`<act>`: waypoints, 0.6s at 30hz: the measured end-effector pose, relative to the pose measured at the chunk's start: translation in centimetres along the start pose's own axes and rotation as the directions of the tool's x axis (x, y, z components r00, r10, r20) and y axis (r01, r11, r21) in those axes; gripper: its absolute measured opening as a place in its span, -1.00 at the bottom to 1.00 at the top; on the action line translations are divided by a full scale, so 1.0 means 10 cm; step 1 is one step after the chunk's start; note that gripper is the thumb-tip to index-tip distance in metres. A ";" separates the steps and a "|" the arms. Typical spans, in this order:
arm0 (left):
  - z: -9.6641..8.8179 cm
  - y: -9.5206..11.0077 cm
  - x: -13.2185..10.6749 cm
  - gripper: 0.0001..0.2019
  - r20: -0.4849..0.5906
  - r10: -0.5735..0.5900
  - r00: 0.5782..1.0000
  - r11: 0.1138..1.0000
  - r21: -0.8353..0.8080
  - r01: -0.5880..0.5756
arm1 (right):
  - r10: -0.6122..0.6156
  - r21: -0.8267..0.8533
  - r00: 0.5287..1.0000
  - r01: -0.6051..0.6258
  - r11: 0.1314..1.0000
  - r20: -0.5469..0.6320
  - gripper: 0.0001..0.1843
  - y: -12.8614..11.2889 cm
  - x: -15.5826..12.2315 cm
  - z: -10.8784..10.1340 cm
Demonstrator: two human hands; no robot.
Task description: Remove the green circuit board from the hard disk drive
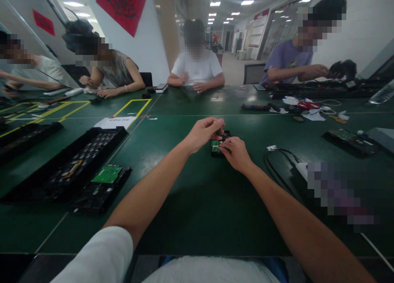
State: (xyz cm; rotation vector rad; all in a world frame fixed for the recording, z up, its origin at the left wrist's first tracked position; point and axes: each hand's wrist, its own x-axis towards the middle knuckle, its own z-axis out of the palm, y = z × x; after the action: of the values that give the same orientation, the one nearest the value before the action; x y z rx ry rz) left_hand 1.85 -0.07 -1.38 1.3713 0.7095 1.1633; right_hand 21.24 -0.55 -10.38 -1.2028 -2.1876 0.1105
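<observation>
A small black device with a green circuit board (216,147) lies on the table in front of me, partly covered by both hands. Over its far left side is my left hand (203,133), thumb and fingers pinched together. Whatever sits between those fingertips is too small to name. From the right, my right hand (237,152) reaches the board with bent fingers drawn together, its tips at the device's edge. What the right fingertips grip, if anything, is hidden.
Left on the green table (191,217) are a similar black unit with a green board (106,174) and a long black tray (72,168). Another board unit (351,140), a black cable (277,168) and a clear bottle (383,93) lie right. Several people sit opposite.
</observation>
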 end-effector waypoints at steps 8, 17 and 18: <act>-0.02 0.00 0.00 -0.63 0.033 0.003 0.999 1.000 0.027 -0.004 | 0.039 0.031 0.999 -0.038 0.999 -0.032 -0.76 0.07 -0.01 -0.06; -0.01 0.02 -0.01 -0.64 0.041 0.000 0.999 1.000 0.024 -0.001 | 0.237 0.064 0.969 -0.233 0.970 -0.063 -0.60 0.32 -0.01 -0.03; -0.01 0.02 -0.01 -0.64 0.043 0.001 0.999 1.000 0.023 -0.002 | 0.232 0.067 0.971 -0.228 0.971 -0.057 -0.60 0.32 -0.01 -0.02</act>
State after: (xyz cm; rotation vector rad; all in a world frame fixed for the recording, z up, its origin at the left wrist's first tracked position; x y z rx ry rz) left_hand 1.68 -0.11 -1.24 1.4123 0.6923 1.1267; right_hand 23.69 1.14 -11.44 -1.4029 -1.9691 0.2286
